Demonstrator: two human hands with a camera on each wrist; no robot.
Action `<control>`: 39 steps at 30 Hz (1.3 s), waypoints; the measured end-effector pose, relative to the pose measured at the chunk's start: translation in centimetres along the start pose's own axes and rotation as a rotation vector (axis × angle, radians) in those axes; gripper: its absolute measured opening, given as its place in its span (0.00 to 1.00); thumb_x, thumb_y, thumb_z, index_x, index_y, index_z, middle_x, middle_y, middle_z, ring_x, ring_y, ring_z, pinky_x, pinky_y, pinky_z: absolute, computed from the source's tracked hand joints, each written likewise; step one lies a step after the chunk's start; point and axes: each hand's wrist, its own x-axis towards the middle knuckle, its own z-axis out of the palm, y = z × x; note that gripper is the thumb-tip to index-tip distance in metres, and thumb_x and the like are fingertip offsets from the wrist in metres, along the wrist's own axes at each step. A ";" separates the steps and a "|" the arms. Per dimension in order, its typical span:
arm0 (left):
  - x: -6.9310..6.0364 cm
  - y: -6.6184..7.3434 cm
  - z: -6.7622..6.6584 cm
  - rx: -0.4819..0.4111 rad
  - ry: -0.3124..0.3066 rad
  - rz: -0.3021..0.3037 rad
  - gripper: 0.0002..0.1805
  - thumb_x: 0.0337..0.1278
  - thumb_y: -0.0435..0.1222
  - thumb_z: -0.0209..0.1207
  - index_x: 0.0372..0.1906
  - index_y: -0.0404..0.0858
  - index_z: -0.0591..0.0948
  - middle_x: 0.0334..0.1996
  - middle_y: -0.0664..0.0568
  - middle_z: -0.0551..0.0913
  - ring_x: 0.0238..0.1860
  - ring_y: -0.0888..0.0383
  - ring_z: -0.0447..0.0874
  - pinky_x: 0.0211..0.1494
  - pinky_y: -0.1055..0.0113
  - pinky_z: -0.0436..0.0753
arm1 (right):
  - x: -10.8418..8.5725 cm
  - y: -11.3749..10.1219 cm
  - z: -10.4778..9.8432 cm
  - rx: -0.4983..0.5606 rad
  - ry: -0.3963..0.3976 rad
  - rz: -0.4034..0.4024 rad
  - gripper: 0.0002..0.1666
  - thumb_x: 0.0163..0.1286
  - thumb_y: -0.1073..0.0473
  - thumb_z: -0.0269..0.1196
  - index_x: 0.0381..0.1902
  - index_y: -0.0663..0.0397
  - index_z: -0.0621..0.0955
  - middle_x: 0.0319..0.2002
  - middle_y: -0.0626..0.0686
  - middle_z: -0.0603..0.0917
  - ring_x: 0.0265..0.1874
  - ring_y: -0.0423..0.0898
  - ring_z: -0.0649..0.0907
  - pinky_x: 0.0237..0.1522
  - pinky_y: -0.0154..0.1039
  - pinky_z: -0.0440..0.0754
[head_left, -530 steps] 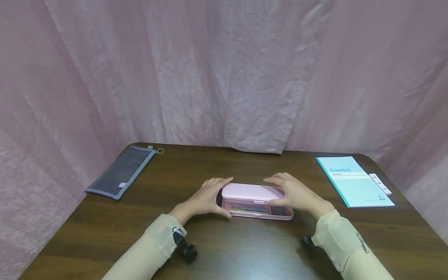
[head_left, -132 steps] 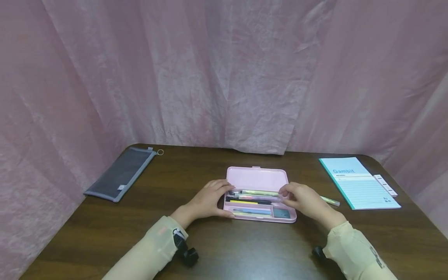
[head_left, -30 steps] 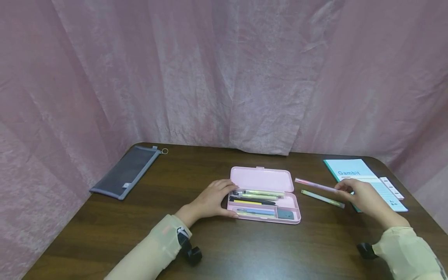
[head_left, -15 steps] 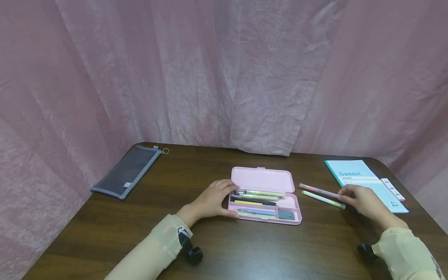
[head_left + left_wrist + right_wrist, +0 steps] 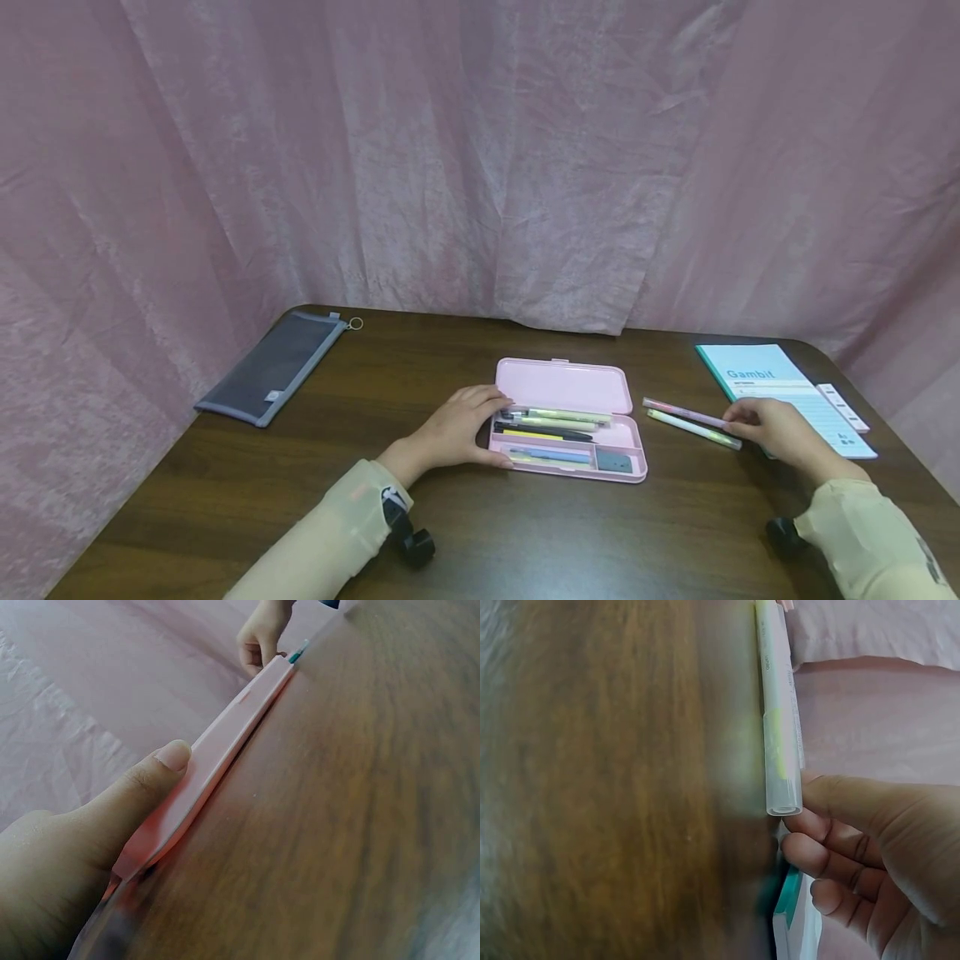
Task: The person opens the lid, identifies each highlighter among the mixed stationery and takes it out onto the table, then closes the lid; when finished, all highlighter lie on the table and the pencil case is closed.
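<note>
A pink pencil case (image 5: 562,387) lies with its lid raised, mid-table. My left hand (image 5: 453,427) holds its left end, and in the left wrist view the thumb (image 5: 150,780) presses its front side. Several pens (image 5: 558,422) and a blue-grey eraser (image 5: 613,461) sit inside. Right of the case, my right hand (image 5: 780,435) pinches the near end of a pink highlighter (image 5: 681,412), low over or on the tabletop. A yellow-green highlighter (image 5: 693,430) lies just in front of it, nearly parallel; in the right wrist view its clear cap (image 5: 783,787) mostly hides the pink one.
A grey mesh zip pouch (image 5: 273,367) lies at the far left. A "Gambit" notebook (image 5: 757,385) is at the right, partly behind my right hand, with a small white labelled item (image 5: 843,407) beside it. A pink curtain (image 5: 480,167) hangs behind the table (image 5: 420,533).
Over the last second the pink highlighter came down close beside the yellow-green one. Earlier, the case was closed, then opened, and both highlighters came to its right. My left hand keeps its place.
</note>
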 end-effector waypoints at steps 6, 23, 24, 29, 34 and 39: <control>-0.1 0.1 -0.1 0.002 0.001 -0.001 0.49 0.41 0.68 0.63 0.69 0.50 0.68 0.69 0.52 0.68 0.72 0.52 0.61 0.75 0.52 0.61 | 0.3 0.0 -0.1 0.006 -0.029 0.022 0.04 0.60 0.61 0.67 0.29 0.55 0.82 0.24 0.46 0.80 0.26 0.41 0.73 0.30 0.38 0.70; -0.1 0.1 -0.1 0.009 -0.001 0.007 0.49 0.41 0.68 0.62 0.68 0.49 0.68 0.68 0.51 0.69 0.72 0.51 0.62 0.75 0.51 0.61 | 0.1 -1.3 -2.0 0.003 -0.031 0.045 0.04 0.60 0.60 0.66 0.32 0.56 0.83 0.30 0.52 0.83 0.31 0.47 0.79 0.34 0.47 0.78; -0.1 0.1 -0.1 0.008 -0.002 0.004 0.49 0.41 0.68 0.62 0.68 0.49 0.68 0.68 0.52 0.69 0.72 0.51 0.62 0.75 0.51 0.61 | 0.1 -1.5 -2.3 -0.002 -0.022 0.034 0.05 0.60 0.60 0.67 0.33 0.56 0.83 0.30 0.52 0.83 0.31 0.48 0.79 0.33 0.47 0.78; -0.1 0.2 -0.2 -0.010 -0.008 -0.007 0.49 0.41 0.68 0.63 0.69 0.49 0.68 0.69 0.52 0.69 0.72 0.51 0.61 0.75 0.51 0.60 | 0.0 -2.6 -3.3 -0.038 0.034 -0.028 0.06 0.60 0.59 0.67 0.34 0.56 0.84 0.30 0.50 0.84 0.30 0.45 0.80 0.29 0.40 0.76; -0.2 0.2 -0.2 -0.017 -0.009 -0.012 0.49 0.41 0.68 0.63 0.69 0.49 0.68 0.69 0.52 0.68 0.72 0.51 0.61 0.75 0.51 0.61 | 0.4 -4.0 -4.2 -0.052 0.068 -0.064 0.06 0.61 0.59 0.66 0.35 0.55 0.84 0.30 0.50 0.84 0.30 0.44 0.80 0.29 0.38 0.75; -0.1 0.2 -0.3 -0.018 -0.006 -0.008 0.48 0.41 0.68 0.63 0.68 0.49 0.68 0.69 0.52 0.69 0.72 0.51 0.61 0.75 0.51 0.61 | 0.6 -5.7 -5.0 -0.061 0.116 -0.114 0.05 0.60 0.60 0.68 0.34 0.53 0.84 0.31 0.50 0.85 0.30 0.44 0.81 0.30 0.39 0.76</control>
